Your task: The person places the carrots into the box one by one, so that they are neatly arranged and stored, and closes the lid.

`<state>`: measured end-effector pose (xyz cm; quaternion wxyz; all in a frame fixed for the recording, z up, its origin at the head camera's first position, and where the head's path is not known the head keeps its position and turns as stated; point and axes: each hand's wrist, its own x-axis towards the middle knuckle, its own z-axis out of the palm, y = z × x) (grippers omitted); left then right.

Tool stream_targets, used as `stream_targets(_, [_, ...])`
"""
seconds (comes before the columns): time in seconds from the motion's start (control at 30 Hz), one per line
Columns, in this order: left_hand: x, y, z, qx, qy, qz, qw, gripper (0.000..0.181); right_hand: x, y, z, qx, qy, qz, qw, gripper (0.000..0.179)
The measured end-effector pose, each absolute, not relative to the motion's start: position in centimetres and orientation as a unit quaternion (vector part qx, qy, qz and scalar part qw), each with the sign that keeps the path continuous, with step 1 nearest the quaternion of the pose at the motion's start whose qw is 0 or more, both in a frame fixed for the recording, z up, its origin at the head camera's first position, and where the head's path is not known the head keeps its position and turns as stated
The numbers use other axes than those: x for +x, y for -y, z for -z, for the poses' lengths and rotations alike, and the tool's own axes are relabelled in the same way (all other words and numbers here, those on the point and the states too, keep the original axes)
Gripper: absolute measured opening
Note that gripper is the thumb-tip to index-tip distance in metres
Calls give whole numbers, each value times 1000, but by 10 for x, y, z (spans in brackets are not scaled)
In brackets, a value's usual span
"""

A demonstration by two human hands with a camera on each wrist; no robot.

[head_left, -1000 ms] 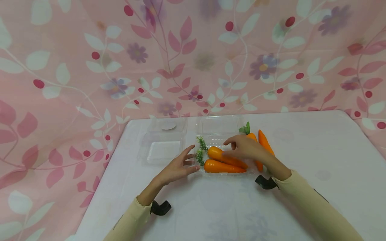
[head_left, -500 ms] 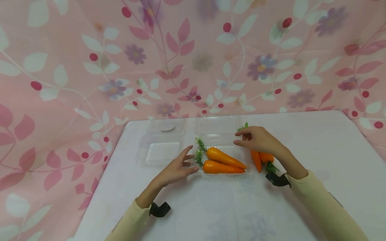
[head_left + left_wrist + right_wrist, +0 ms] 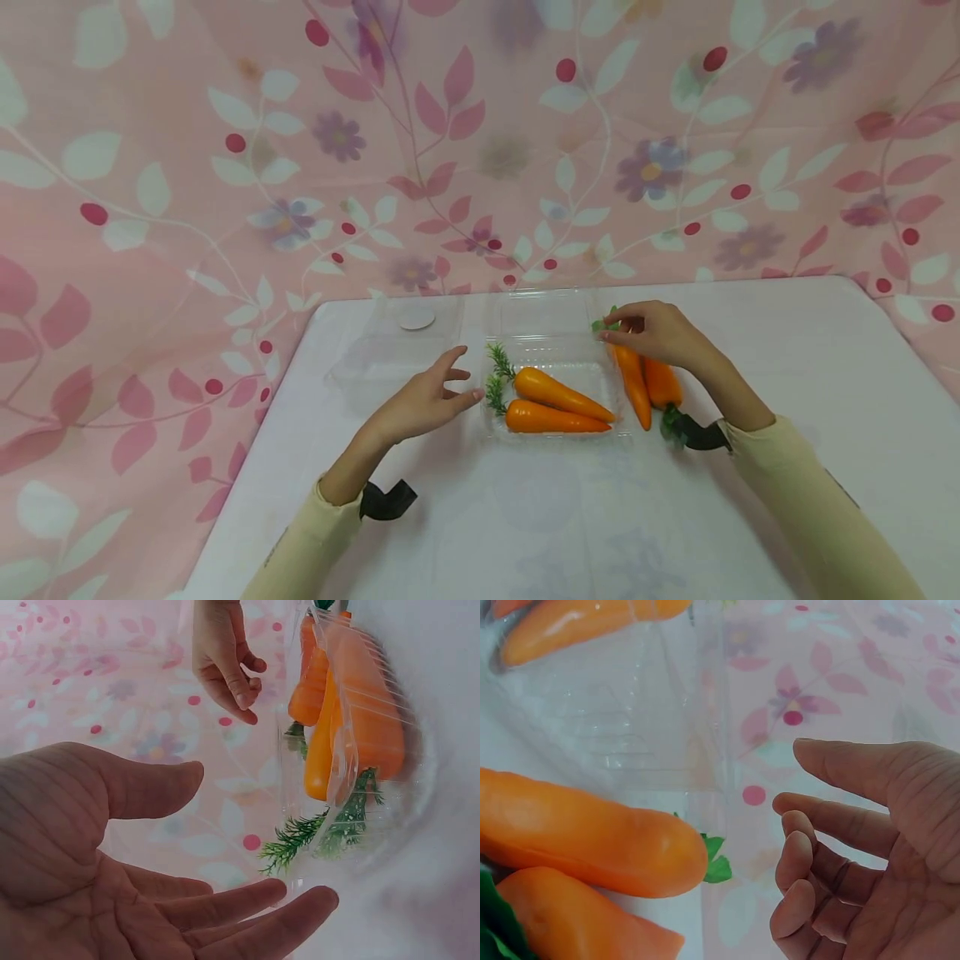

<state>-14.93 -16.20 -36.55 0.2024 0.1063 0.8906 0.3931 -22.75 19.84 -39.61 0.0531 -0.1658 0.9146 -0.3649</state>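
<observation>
Two orange carrots with feathery green tops, an upper carrot (image 3: pixel 562 393) and a lower carrot (image 3: pixel 555 417), lie side by side in an open clear plastic box (image 3: pixel 592 372). My left hand (image 3: pixel 418 407) hovers left of that box, its fingers spread and holding nothing. On the right, beside the box, lie a slim carrot (image 3: pixel 633 385) and a thicker carrot (image 3: pixel 663 387) with leafy green tops. My right hand (image 3: pixel 663 335) is over their far end, partly covering them. In the right wrist view its fingers are loosely bent, apart from the near carrot (image 3: pixel 622 840).
A second clear box (image 3: pixel 375 358), its lid (image 3: pixel 442 317) laid back with a white oval label, stands to the left. The raised lid (image 3: pixel 547 312) of the carrot box leans toward the floral curtain (image 3: pixel 480 150). A white cloth (image 3: pixel 525 517) covers the table.
My right hand has moved right and away, from over the boxed carrots to above those outside. My left hand has drawn back slightly left and up from the box edge.
</observation>
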Motion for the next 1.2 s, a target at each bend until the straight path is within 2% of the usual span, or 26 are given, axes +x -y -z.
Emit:
stream_targets(0.2, [-150, 160, 365, 102, -894, -380, 213, 74, -229, -203, 397, -167, -915, 363, 45, 29])
stream_targets(0.47, [-161, 157, 348, 113, -906, -366, 183, 68, -236, -205, 395, -158, -919, 360, 41, 30])
stream_targets(0.67, [-190, 149, 340, 127, -929, -307, 162, 66, -244, -205, 399, -141, -921, 361, 44, 32])
stream_targets(0.9, [-235, 138, 327, 117, -957, -214, 156, 54, -253, -203, 397, -129, -922, 364, 40, 35])
stream_targets(1.2, [-282, 123, 333, 65, -958, -172, 219, 35, -267, -199, 397, -121, -928, 351, 33, 35])
